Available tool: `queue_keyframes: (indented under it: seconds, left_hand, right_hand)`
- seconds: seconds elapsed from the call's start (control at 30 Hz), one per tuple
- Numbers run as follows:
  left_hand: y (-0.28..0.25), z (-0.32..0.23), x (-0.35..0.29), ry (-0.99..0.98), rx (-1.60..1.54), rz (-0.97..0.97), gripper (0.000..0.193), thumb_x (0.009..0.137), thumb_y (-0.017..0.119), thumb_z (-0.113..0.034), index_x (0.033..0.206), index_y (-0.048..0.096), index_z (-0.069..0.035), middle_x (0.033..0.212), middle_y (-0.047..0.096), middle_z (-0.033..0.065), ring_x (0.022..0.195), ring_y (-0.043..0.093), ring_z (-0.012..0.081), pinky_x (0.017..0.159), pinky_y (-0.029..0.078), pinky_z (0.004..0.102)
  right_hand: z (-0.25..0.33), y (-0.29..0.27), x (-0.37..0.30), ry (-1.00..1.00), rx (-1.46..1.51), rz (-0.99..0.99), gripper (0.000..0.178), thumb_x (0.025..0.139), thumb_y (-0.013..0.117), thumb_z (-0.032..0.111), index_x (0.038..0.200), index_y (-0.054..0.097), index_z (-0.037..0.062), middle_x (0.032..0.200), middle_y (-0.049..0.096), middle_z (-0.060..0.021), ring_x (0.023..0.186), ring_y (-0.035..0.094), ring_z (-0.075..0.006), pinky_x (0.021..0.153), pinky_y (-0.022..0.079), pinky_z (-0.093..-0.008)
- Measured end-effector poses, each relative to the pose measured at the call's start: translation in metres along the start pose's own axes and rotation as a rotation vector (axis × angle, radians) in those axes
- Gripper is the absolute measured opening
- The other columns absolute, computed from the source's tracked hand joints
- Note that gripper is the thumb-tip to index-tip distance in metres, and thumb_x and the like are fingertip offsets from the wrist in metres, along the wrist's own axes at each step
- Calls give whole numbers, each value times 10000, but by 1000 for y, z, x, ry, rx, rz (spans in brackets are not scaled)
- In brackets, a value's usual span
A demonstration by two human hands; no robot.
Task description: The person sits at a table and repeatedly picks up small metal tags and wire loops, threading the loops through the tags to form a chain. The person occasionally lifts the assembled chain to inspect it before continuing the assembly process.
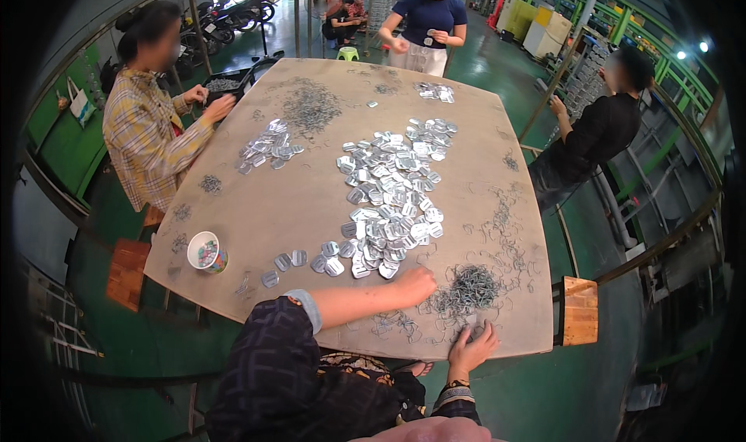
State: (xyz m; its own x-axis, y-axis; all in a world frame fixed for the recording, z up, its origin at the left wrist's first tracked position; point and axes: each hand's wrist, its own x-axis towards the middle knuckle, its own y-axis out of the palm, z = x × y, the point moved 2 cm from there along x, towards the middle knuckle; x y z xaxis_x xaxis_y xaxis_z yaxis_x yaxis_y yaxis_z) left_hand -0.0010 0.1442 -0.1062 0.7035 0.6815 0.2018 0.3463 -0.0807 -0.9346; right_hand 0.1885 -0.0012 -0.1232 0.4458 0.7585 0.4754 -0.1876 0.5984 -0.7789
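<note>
My left hand [416,286] rests low over the table, its fingers curled closed at the left side of a heap of small grey wire hooks [470,288]. Whatever those fingers hold, if anything, is hidden. At the table's near edge, just below the heap, is my right hand [474,350], with thumb and fingers apart; a small pale patch by its fingertips is too unclear to name. Beyond my left hand spreads a long pile of flat silver slotted metal plates [388,224]. Several single plates [298,258] lie left of that pile.
A paper cup [207,253] with small pale items stands near the left edge of the brown table [256,201]. More wire hooks [311,106] are scattered at the far left. Co-workers stand or sit left, far and right; wooden stools [579,311] flank the table.
</note>
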Motion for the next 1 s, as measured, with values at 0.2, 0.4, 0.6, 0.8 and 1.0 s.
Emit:
queue_keyframes:
  seconds: [0.2, 0.4, 0.6, 0.8, 1.0]
  left_hand:
    - [-23, 10, -40, -59, -50, 76, 115, 716, 612, -32, 804, 685, -23, 861, 651, 151, 873, 653, 324, 720, 548, 397]
    - [-36, 33, -69, -243, -331, -93, 97, 770, 658, -55, 862, 680, -33, 877, 643, 109, 868, 638, 319, 742, 516, 419]
    - [-57, 33, -84, -298, -421, -184, 100, 780, 672, -64, 870, 687, -22, 855, 652, 113, 838, 641, 315, 737, 519, 401]
    - [-67, 32, -90, -352, -479, -190, 96, 788, 666, -92, 858, 695, -33, 877, 662, 107, 861, 646, 305, 765, 520, 393]
    - [-61, 43, -87, -369, -474, -258, 94, 779, 673, -74, 859, 700, -36, 848, 672, 111, 767, 656, 306, 703, 525, 381]
  right_hand:
    - [-2, 1, -3, 4, 15, -13, 461, 838, 650, 194, 1238, 510, 13, 1266, 498, -192, 1159, 448, -391, 984, 355, -497]
    - [-2, 2, -5, 20, 40, -12, 432, 873, 613, 194, 1253, 506, 19, 1276, 492, -199, 1170, 439, -393, 989, 353, -476]
    - [-6, 3, -5, 12, 22, -2, 445, 862, 634, 170, 1254, 502, 3, 1283, 480, -207, 1179, 430, -399, 997, 348, -491]
    - [-4, 2, -6, 22, 36, -19, 436, 865, 631, 169, 1247, 505, 2, 1277, 482, -210, 1174, 431, -403, 997, 347, -488]
    - [-5, 3, -5, 51, 42, 7, 456, 854, 648, 190, 1242, 508, -3, 1275, 487, -217, 1170, 436, -415, 997, 348, -487]
